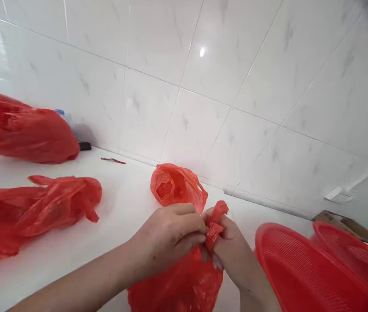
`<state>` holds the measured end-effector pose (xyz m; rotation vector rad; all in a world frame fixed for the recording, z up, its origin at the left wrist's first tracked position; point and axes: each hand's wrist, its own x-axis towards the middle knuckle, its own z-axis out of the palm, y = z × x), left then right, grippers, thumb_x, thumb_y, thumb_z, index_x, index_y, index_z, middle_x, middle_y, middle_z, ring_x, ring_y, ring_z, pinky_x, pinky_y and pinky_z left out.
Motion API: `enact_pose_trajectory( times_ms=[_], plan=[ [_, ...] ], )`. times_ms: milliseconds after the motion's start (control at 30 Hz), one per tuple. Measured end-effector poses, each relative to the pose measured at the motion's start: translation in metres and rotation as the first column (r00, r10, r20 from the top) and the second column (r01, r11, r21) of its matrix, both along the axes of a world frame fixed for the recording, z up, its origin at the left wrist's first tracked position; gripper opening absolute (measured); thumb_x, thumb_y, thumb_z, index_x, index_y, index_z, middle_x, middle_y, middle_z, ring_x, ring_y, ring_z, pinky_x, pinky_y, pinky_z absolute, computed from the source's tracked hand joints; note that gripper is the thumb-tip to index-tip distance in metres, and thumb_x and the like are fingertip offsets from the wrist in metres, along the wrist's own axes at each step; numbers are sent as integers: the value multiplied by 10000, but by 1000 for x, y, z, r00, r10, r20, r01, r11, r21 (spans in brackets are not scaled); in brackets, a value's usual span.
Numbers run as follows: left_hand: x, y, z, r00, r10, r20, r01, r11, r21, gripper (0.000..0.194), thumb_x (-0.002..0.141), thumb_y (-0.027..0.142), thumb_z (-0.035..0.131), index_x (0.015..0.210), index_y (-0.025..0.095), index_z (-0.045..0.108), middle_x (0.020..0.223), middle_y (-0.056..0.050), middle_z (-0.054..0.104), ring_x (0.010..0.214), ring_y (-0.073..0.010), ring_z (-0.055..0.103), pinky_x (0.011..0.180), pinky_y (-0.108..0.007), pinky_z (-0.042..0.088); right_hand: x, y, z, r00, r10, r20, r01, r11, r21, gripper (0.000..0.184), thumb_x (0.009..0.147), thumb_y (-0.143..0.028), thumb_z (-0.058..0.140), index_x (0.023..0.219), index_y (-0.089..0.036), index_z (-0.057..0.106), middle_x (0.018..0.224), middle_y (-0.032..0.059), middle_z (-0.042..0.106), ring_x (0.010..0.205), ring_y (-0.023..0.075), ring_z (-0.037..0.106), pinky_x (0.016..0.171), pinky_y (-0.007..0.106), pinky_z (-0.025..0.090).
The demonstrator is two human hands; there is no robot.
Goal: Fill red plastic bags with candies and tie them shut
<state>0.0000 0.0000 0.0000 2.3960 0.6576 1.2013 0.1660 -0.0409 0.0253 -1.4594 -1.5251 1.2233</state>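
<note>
A red plastic bag (180, 281) sits on the white counter (122, 203) right in front of me. My left hand (167, 236) and my right hand (226, 242) are both closed on its twisted handles (214, 223) at the top, fingers pinching the knot between them. Another red bag (175, 184) stands just behind my hands, near the wall.
Two more red bags lie at the left: a crumpled one (34, 208) and a fuller one (21, 130) against the tiled wall. Two red mesh baskets (304, 268) (353, 251) stand at the right. A red strip (114, 160) and a dark small object (85, 146) lie by the wall.
</note>
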Motion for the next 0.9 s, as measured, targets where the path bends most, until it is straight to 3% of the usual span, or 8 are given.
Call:
enact_pose_trajectory(
  times_ms=[33, 100, 200, 300, 433, 533, 667, 900],
  plan=[
    [0, -1, 3, 999, -54, 0, 54, 999, 9, 79, 842, 143, 577, 858, 210, 615, 772, 24, 563, 700, -93, 522, 613, -201, 421, -1, 1, 0, 1000, 6, -15, -6, 1000, 8, 29, 833, -206, 415, 851, -202, 438, 495, -85, 501, 401, 53, 352, 407, 182, 283],
    [-1, -2, 7, 992, -127, -4, 127, 992, 22, 239, 788, 215, 672, 1015, 235, 600, 829, 20, 576, 737, -108, 534, 650, -214, 443, -3, 3, -1, 999, 13, -32, -12, 1000, 16, 48, 806, -176, 428, 839, -201, 451, 488, -91, 474, 407, 58, 366, 406, 182, 287],
    [0, -1, 7, 986, -164, -25, 165, 985, 48, 155, 818, 184, 623, 965, 236, 624, 819, 13, 564, 734, -109, 538, 639, -211, 442, -3, 4, -2, 1000, 2, -21, -2, 1000, 3, 66, 802, -174, 436, 850, -199, 474, 489, -86, 472, 412, 65, 373, 407, 186, 290],
    [1, 3, 2, 999, -42, 4, 43, 998, -49, 190, 854, 90, 499, 739, 199, 604, 760, 15, 556, 673, -92, 527, 591, -206, 418, 5, 4, -4, 999, 42, -12, -42, 999, 9, 108, 848, -262, 469, 928, -195, 496, 594, -47, 566, 437, 71, 416, 450, 208, 339],
    [0, 11, -1, 995, 93, 26, -80, 945, -317, 88, 807, 134, 568, 777, 215, 589, 777, 36, 604, 693, -104, 546, 606, -223, 431, 21, 5, -11, 978, 162, -130, -134, 971, 198, 329, 865, -454, 485, 1082, -214, 545, 795, 10, 617, 560, 99, 498, 623, 278, 425],
    [0, 14, 0, 995, 100, 22, -85, 926, -367, 111, 790, 126, 559, 821, 228, 590, 826, 39, 625, 751, -116, 562, 647, -234, 443, 25, 5, -14, 975, 169, -147, -123, 953, 276, 437, 895, -540, 370, 969, -201, 636, 750, 15, 574, 588, 112, 482, 650, 290, 415],
    [-1, 11, 4, 991, 128, -33, -132, 936, -326, 154, 787, 94, 503, 774, 226, 582, 798, 39, 611, 734, -115, 546, 614, -232, 414, 12, 6, -10, 999, -9, -52, 19, 980, 196, 128, 793, -338, 589, 842, -220, 584, 697, -35, 517, 614, 105, 464, 596, 237, 400],
    [-1, 6, 6, 981, 121, -149, -162, 938, -307, 97, 807, 163, 522, 738, 220, 558, 777, 42, 595, 687, -113, 524, 588, -232, 389, 1, 13, -15, 885, -335, 322, 226, 916, 332, 171, 798, -262, 500, 914, -283, 624, 663, -55, 549, 568, 113, 453, 517, 230, 362]
  ],
)
